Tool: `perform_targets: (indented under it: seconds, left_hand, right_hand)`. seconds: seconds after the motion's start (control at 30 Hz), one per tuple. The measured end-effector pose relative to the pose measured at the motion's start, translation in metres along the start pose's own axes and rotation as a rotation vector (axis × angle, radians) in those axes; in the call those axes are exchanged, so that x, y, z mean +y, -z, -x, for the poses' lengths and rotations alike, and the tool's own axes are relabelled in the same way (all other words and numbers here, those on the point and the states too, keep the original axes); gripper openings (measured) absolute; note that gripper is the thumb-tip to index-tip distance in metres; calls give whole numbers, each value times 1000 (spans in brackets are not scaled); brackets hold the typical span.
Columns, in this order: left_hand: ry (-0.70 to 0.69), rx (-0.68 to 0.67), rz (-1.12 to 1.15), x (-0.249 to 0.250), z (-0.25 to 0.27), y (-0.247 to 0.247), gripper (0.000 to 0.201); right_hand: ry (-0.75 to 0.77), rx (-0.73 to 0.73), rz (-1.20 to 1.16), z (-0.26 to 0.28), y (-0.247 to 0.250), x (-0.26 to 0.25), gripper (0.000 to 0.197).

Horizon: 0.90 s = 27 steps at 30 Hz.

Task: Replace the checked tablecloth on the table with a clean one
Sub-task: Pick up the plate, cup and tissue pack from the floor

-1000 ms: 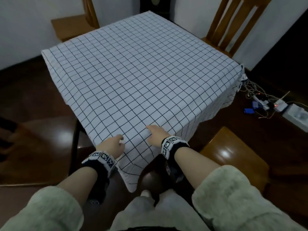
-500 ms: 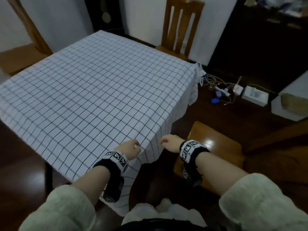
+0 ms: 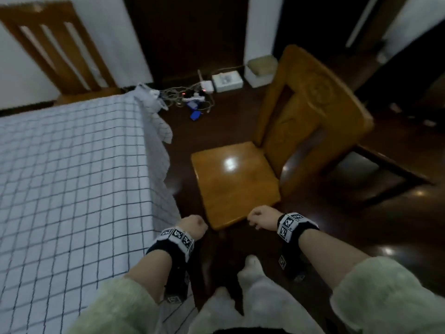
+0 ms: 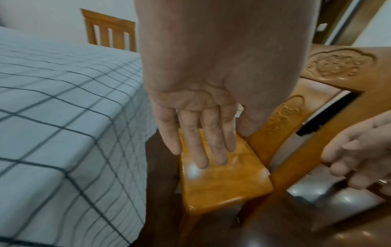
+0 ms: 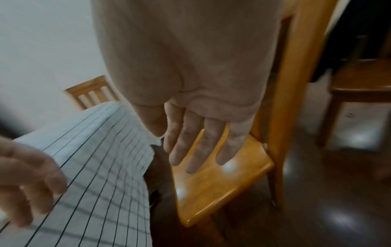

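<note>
now both hands (image 3: 192,226) (image 3: 262,216) loose and empty beside the checked tablecloth (image 3: 72,177)

Between the hanging edge of the checked tablecloth (image 3: 72,177) and the wooden chair (image 3: 236,182) you have a narrow strip of bare dark floor (image 3: 183,141). The chair's seat and carved back block your right. Cables and a power strip (image 3: 192,98) clutter the floor beyond.
</note>
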<state>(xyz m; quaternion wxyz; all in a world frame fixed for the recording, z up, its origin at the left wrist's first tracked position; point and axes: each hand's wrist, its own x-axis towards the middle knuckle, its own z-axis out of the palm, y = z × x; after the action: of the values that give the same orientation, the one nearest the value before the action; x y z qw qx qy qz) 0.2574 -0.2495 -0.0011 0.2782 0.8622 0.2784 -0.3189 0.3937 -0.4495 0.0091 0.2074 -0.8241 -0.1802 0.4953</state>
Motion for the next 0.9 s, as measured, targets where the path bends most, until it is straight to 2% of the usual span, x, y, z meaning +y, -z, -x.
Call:
perform_targets:
  seconds: [0.1,0.23,0.3,0.47,0.57,0.77,0.9]
  left_hand:
    - [-104,-68,-109,32,-11,-8,32]
    - [-246,-98,-289,96,-33,-16,27]
    - [-307,-131,-344,137,-43,-24,27]
    - [-467,-191,-452,259,-55,-56,24]
    - [-555,-225,-503,332,-55,-82,16]
    - [-698,-293,-603,458,-46,-135,21]
    - [-758,-330,-655,518,-46,-165,21]
  right_hand:
    - [-144,63,-237,20,-2,35,20]
    - [-207,117,-392,48,11,79,16]
    - [-218,191,-443,62,23,108,13]
    - [-286,338,-546,105,60,194,28]
    - [-343,428,-586,131,80,247,26]
    - [-454,611,-796,180,107,336,16]
    - [-514,619,-898,202,120,377,22]
